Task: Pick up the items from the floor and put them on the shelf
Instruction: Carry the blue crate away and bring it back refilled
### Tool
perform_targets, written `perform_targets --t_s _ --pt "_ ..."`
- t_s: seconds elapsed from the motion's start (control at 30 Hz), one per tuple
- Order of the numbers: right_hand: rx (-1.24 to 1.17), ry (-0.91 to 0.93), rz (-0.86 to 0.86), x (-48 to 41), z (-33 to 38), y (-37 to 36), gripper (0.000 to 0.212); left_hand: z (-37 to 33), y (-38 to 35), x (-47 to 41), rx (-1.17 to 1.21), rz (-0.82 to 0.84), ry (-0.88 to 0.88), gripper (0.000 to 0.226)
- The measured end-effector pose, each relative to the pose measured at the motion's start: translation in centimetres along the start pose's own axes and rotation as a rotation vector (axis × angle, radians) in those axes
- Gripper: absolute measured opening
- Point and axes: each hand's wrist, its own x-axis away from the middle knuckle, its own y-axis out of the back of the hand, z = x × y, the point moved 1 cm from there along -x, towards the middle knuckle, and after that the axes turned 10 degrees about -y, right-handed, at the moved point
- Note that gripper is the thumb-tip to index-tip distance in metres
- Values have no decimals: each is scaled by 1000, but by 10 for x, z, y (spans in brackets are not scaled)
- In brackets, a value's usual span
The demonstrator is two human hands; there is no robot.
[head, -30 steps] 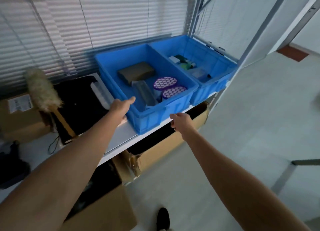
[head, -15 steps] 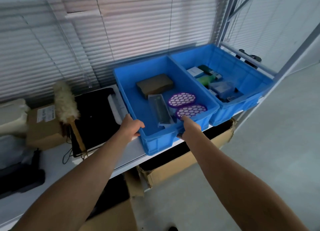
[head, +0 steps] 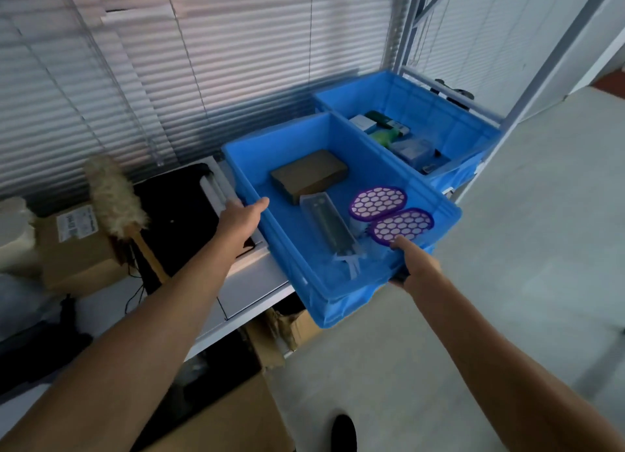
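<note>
Both hands clamp the near blue bin [head: 287, 150], arms outstretched: the left hand [head: 240, 214] grips its left rim, the right hand [head: 415, 264] its front rim, thumb inside. It holds a brown box [head: 308, 171], a clear long pack [head: 329, 228] and two purple honeycomb lids [head: 377, 201]. Since half a second ago it has slid partly off the shelf [head: 250, 289], away from the second blue bin [head: 422, 103].

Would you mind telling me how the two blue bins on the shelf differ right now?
The near blue bin juts out past the front edge of the shelf, gripped by the left hand and right hand; the far blue bin sits further back, untouched. The near blue bin holds a brown box and two purple honeycomb lids; the far blue bin holds small cartons. Both are open-topped blue plastic bins.
</note>
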Motion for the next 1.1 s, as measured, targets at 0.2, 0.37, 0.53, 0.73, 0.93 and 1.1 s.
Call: perform_targets --t_s 0.2,0.37,0.53,0.73,0.93,1.1 --pt "-56 25 -73 22 -37 63 46 -20 -5 -6 -197 -56 -131 88" --pt "-121 29 -114 41 -67 113 53 -35 -7 -4 -404 -62 -299 89" --pt "-168 33 -106 72 -103 160 42 -60 -15 2 -434 16 -452 93" --pt "-204 46 -157 100 -140 212 45 -101 -10 13 -525 264 -545 47" --pt "-169 124 -228 137 -161 270 18 -119 -51 55 -423 685 -494 25" --pt "-138 109 -311 163 -195 331 25 -108 -98 101 -498 821 -390 33"
